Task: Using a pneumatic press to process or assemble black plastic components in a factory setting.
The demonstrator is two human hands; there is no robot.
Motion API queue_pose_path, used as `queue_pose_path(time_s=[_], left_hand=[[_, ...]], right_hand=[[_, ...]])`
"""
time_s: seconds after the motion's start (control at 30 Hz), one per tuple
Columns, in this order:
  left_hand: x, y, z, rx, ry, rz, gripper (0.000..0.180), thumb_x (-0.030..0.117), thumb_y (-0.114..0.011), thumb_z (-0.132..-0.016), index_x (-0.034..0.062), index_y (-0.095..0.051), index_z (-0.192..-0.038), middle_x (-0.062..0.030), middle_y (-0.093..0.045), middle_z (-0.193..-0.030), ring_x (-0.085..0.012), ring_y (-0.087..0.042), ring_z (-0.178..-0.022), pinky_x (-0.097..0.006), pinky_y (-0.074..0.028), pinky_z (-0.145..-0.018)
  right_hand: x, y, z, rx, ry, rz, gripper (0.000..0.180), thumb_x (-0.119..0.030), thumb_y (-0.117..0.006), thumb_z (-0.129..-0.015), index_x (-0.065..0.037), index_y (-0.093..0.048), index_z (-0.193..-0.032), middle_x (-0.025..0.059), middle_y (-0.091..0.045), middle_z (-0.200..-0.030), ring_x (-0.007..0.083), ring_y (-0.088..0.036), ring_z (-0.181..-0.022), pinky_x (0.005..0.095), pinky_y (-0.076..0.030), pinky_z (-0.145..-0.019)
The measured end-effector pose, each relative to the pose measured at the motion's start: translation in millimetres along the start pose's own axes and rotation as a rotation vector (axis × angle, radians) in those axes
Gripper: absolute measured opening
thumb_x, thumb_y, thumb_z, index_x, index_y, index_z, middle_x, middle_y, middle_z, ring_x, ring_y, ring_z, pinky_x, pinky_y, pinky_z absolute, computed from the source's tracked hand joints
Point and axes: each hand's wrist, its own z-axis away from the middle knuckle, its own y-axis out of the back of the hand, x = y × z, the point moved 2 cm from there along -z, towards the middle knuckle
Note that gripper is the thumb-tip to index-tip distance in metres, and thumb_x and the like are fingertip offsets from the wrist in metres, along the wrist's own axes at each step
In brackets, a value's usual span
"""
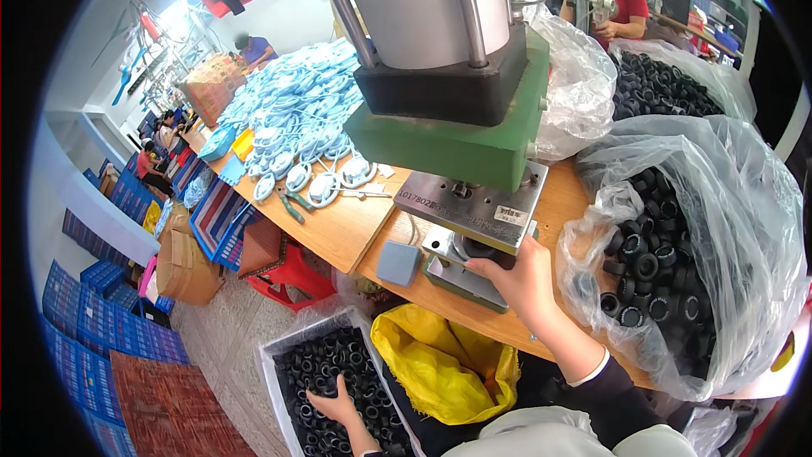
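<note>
My right hand (524, 281) reaches between the upper metal plate (465, 207) and the lower base (465, 282) of a green press (448, 148). Its thumb lies along the front of a dark round part (480, 250) there, with the fingers curled and partly hidden behind the plate. Whether that part is loose or belongs to the press I cannot make out. Lower left, my left hand (334, 406) is over a white bin (269, 377) of black rings (338, 364). Its thumb and fingers are spread, and no ring shows in it.
A yellow sack (440, 364) lies beside the bin. Clear plastic bags (719, 178) of black ringed parts stand at right. Behind the press, light-blue corded parts (292, 93) pile up near green-handled pliers (293, 206). A grey block (397, 262) sits at the table edge. Other people work farther off.
</note>
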Motion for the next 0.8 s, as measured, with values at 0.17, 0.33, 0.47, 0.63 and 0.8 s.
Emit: queue_pose_path(time_s=[0.17,0.33,0.47,0.63,0.8], left_hand=[[59.0,-16.8,-5.1,-0.088,-0.284,0.199,0.067,0.024,-0.074,-0.074,-0.0064,-0.042,-0.125,-0.0229,-0.044,-0.128,-0.037,-0.041,-0.12,-0.043,-0.031,-0.103],[235.0,-50.7,20.0,-0.312,-0.929,0.457,0.045,0.017,-0.064,-0.081,0.002,-0.051,-0.122,-0.0162,-0.047,-0.131,-0.0383,-0.037,-0.126,-0.047,-0.028,-0.103],[296.9,-85.9,22.9,-0.499,-1.071,0.217,0.044,0.028,-0.058,-0.087,0.0126,-0.051,-0.127,-0.0108,-0.045,-0.137,-0.0374,-0.036,-0.128,-0.05,-0.03,-0.101],[302.1,-94.5,16.5,-0.559,-1.146,0.134,0.044,0.03,-0.056,-0.088,0.0179,-0.05,-0.13,-0.0069,-0.043,-0.139,-0.0361,-0.036,-0.128,-0.049,-0.036,-0.096],[306.3,-102.5,29.7,-0.553,-1.089,0.093,0.044,0.032,-0.056,-0.088,0.0194,-0.051,-0.129,-0.0046,-0.042,-0.14,-0.0329,-0.035,-0.13,-0.053,-0.035,-0.093]], right_hand=[[-6.7,-4.7,-17.4,0.042,0.081,-0.057,0.032,-0.01,-0.078,-0.063,0.001,-0.065,-0.09,0.0172,-0.065,-0.083,0.0324,-0.064,-0.076,0.0359,-0.05,-0.068],[6.4,2.9,1.8,-0.108,0.111,0.042,0.05,-0.015,-0.077,-0.067,0.001,-0.056,-0.11,0.023,-0.056,-0.113,0.0378,-0.055,-0.101,0.0402,-0.046,-0.084],[13.3,38.6,48.2,0.043,0.227,0.148,0.059,-0.013,-0.072,-0.073,0.0,-0.047,-0.125,0.02,-0.048,-0.129,0.0375,-0.049,-0.113,0.0422,-0.039,-0.096],[78.7,128.9,90.2,0.134,-0.057,0.735,0.033,-0.004,-0.068,-0.063,-0.002,-0.062,-0.095,0.0126,-0.056,-0.099,0.032,-0.051,-0.094,0.0404,-0.043,-0.083],[107.1,152.7,102.9,-0.147,-0.186,0.903,0.045,-0.008,-0.072,-0.053,0.003,-0.06,-0.095,0.0141,-0.046,-0.107,0.0331,-0.044,-0.101,0.0391,-0.041,-0.088]])
